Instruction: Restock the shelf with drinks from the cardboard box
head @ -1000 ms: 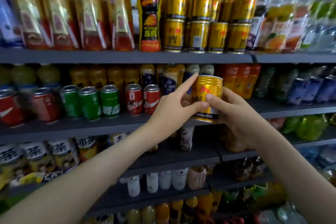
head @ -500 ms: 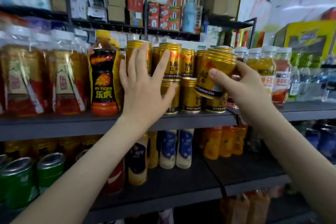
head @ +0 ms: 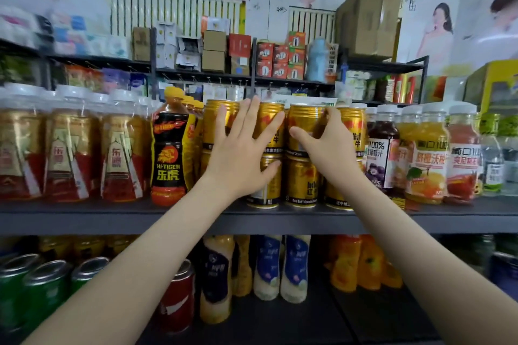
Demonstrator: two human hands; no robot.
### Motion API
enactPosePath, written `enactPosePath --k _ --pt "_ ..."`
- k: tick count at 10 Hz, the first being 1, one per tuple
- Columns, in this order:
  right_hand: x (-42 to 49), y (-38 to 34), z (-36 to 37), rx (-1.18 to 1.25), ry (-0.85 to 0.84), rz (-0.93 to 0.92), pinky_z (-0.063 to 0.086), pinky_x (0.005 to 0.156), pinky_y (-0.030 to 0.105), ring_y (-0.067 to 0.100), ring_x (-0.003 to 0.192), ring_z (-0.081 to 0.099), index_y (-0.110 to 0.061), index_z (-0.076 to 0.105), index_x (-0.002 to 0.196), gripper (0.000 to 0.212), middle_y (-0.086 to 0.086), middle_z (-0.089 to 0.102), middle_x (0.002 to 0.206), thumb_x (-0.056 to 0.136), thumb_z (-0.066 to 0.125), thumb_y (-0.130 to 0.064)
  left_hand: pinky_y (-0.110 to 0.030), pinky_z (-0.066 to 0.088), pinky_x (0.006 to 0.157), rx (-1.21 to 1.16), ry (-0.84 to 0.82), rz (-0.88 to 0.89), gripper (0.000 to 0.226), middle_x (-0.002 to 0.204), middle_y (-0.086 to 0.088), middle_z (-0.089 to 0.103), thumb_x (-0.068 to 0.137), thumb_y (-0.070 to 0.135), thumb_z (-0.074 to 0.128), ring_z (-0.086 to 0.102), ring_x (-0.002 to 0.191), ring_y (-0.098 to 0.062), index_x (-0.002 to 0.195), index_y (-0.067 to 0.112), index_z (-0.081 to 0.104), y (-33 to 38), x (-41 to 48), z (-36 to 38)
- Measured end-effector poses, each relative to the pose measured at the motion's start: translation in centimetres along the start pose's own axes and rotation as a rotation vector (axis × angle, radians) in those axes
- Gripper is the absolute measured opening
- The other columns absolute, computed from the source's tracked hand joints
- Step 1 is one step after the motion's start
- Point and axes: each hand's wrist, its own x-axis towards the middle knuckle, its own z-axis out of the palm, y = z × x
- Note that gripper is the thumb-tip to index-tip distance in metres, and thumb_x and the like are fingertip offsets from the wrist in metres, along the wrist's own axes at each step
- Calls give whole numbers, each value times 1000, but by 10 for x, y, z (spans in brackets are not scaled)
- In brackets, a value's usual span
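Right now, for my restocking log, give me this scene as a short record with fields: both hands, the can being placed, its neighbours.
left hand: fingers spread flat against the stacked gold metal cans
right hand: grips one gold metal can by its sides
held can: upright, level with the upper tier of the stack
shelf: dark grey metal shelf
left of stack: black-and-orange plastic bottle
right of stack: purple grape juice bottle

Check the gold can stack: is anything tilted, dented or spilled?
Nothing stands out. The right hand grips an upper-tier gold can, which looks upright on the lower can; the left hand rests flat against the neighbouring cans. No dents or spills show on the shelf.
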Motion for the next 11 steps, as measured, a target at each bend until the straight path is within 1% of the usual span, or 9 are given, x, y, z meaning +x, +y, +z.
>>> enactPosePath --k 1,2,3,4,6,7,8,10,11 --pt "3 -2 -1 -30 -42 -59 53 83 37 12 83 61 -25 12 151 84 14 61 116 88 65 -38 -55 -9 112 3 -28 20 86 158 -21 6 81 63 40 3 147 -32 153 30 5 -3 8 -1" --pt "7 -6 -1 -98 -84 -108 47 78 29 12 79 57 -26 16 150 75 15 55 122 91 62 -33 -55 -7 113 -16 -50 21 90 158 -19 7 80 64 46 8 147 -31 152 31 2 -6 12 0" --pt "10 -8 0 -196 -112 -124 40 78 27 18 95 53 -19 22 149 68 15 42 137 93 59 -32 -56 -7 113 -3 -48 25 92 157 -18 8 80 65 45 12 146 -31 152 31 0 -6 14 4" --pt "12 -8 4 -311 -76 -160 46 89 37 33 116 49 -13 24 146 68 17 37 137 92 60 -34 -55 -5 113 -11 -6 33 85 155 -20 14 81 63 43 19 144 -32 152 29 9 -7 12 7" --pt "7 -3 10 -668 72 -276 32 100 37 34 128 35 -4 22 148 75 20 36 143 93 52 -46 -53 -5 114 -52 64 31 77 154 -23 20 84 57 39 17 144 -34 151 25 19 -3 11 16" --pt "5 4 13 -745 151 -372 35 98 44 36 128 38 -3 28 148 77 20 33 149 90 59 -44 -52 -4 114 -77 80 1 75 154 -24 18 85 54 38 15 145 -35 151 23 20 3 9 18" --pt "-1 15 17 -746 125 -477 30 102 47 36 133 36 -8 32 148 76 19 33 150 86 65 -37 -53 -2 114 -99 80 -27 74 155 -24 13 86 51 38 11 145 -36 152 22 19 7 9 21" --pt "-10 33 16 -734 130 -563 26 109 51 35 139 31 -8 34 147 70 21 30 153 89 62 -35 -50 2 117 -175 93 -42 69 157 -23 4 92 42 35 0 147 -34 153 18 14 17 2 25" --pt "-12 27 7 -621 114 -594 23 109 46 33 139 29 -10 35 147 65 18 30 153 91 57 -34 -48 4 118 -196 112 -62 66 157 -23 5 94 38 37 2 147 -34 153 16 17 21 -1 26"
